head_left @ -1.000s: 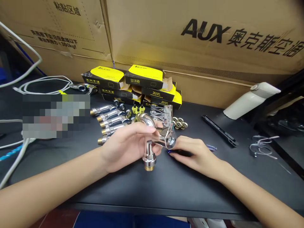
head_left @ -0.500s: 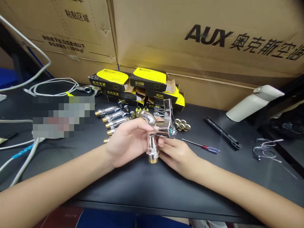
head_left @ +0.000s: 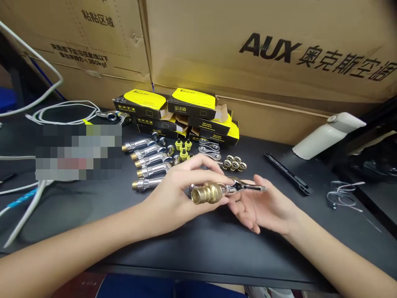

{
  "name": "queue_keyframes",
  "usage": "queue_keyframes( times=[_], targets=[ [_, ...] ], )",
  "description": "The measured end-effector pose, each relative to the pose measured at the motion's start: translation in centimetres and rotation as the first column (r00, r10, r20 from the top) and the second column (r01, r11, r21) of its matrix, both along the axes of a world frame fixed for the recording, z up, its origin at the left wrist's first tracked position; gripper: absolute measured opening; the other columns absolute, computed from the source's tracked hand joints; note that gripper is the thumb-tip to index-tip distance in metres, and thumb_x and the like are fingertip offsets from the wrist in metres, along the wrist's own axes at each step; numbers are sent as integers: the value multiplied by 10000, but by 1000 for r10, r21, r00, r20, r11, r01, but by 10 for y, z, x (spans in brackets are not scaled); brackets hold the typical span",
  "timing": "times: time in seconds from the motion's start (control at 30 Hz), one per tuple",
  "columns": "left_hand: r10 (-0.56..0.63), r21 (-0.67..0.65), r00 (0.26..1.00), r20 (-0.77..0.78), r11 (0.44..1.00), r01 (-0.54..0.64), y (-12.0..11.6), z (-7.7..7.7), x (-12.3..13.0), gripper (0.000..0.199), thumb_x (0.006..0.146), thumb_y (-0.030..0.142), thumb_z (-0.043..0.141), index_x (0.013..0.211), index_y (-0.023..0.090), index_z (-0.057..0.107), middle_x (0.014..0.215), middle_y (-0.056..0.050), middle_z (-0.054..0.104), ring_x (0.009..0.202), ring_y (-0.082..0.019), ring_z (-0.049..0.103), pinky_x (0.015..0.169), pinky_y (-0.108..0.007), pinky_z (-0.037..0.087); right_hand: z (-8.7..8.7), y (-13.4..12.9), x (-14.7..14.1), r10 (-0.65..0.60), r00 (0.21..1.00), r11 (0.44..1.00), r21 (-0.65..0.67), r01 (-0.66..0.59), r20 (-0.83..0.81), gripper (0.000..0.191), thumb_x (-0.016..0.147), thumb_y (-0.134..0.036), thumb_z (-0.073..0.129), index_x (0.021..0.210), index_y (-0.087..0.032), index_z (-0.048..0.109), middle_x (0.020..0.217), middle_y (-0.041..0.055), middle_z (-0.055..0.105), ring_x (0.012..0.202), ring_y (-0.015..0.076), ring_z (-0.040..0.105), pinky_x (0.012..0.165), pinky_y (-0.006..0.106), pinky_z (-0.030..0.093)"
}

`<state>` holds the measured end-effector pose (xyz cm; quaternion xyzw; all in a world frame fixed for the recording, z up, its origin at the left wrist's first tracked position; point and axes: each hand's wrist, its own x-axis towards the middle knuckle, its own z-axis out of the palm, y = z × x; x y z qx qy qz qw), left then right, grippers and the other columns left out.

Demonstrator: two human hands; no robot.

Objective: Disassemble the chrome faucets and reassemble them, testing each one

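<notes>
1. The chrome-and-brass faucet [head_left: 228, 189] was in my left hand [head_left: 186, 188], held above the black, smooth surface [head_left: 198, 250], its long axis running nearly crosswise from left to right.

2. My left hand was clamped around its middle, with fingers over the top, and hid much of the body.

3. The round, hollow, dull-gold brass end [head_left: 207, 193] stuck out on the near side of that hand, its mouth turned to the left and partly towards me.

4. The slim, flat, shiny chrome lever [head_left: 252, 187] pointed the other way, to the right, over my right hand [head_left: 259, 205], which was the nearer one to the lever's tip.

5. My right hand was apart, palm turned up, fingers loosely curled below the lever; whether the fingertips touched the metal, I could not tell.

6. Beyond my left hand lay a row of five polished chrome spouts with brass-coloured ends [head_left: 155, 159], lined up side by side.

7. To the right of the row sat a cluster of small yellow-and-black knobbed pieces [head_left: 185, 145], then flat, glossy chrome levers [head_left: 209, 145], then five round, gold-toned metal rings [head_left: 235, 163].

8. Behind these rose a stack of black-and-yellow printed card boxes [head_left: 192, 99], some with brown flaps open.
</notes>
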<state>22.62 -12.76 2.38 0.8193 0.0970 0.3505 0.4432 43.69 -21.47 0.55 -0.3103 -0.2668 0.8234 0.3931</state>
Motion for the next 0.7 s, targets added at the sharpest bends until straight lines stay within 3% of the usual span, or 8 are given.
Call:
queue_keyframes(
  times=[0.07,0.13,0.27,0.37,0.5,0.57,0.6,0.7],
  targets=[
    [22,-30,1000,-2,999,-22,0,-2,1,233,787,192,723,1018,219,743,1017,-62,630,903,-171,627,848,-310,508,0,-2,-3,-82,997,994,68,81,13,404,774,-488,726,933,-118,695,793,56,697,652,119,669,559,177,553],
    [48,-168,999,-6,985,-49,-1,-6,3,229,785,209,727,1014,208,729,966,-44,643,837,-155,634,791,-284,524,2,-3,-6,-138,987,981,148,125,80,354,756,-349,778,1021,-137,675,843,52,703,715,116,674,662,200,567],
    [55,-499,998,-32,864,-64,-1,-11,8,185,762,193,740,934,183,673,820,4,669,695,-122,633,609,-201,514,6,-7,-16,-309,912,913,353,204,270,487,669,-126,826,1096,-192,601,926,36,705,771,124,680,736,258,582],
    [52,-548,998,-28,834,-58,1,-11,8,186,733,178,763,896,171,674,793,15,676,684,-111,639,595,-172,506,6,-11,-23,-393,854,868,444,222,341,488,688,-121,807,1102,-219,569,957,30,700,804,138,687,754,292,599],
    [19,-593,1000,-3,805,-17,2,-8,9,194,732,184,767,906,178,682,773,32,677,680,-100,657,645,-174,536,1,-16,-26,-445,782,817,555,157,435,468,722,-161,795,1111,-224,544,996,35,688,833,155,694,796,327,603],
    [10,-639,1000,-22,769,-22,0,-6,11,175,736,218,770,872,169,672,752,30,682,648,-98,658,634,-176,544,-5,-16,-26,-556,683,712,695,99,473,458,750,-155,772,1130,-236,529,1001,28,682,809,148,695,792,325,602],
    [7,-670,999,-44,742,-35,-1,-5,13,172,746,249,765,855,164,663,719,26,682,618,-96,651,601,-171,539,-8,-15,-26,-652,592,615,787,48,473,449,767,-136,751,1143,-242,530,1002,27,679,819,149,693,790,318,599],
    [-42,-762,993,-113,645,-60,-4,-1,15,216,787,353,725,825,157,643,584,20,659,490,-81,591,446,-136,462,-14,-11,-22,-914,284,217,941,-259,289,439,801,-24,654,1172,-237,557,990,43,686,885,167,684,798,317,585]
  ],
)
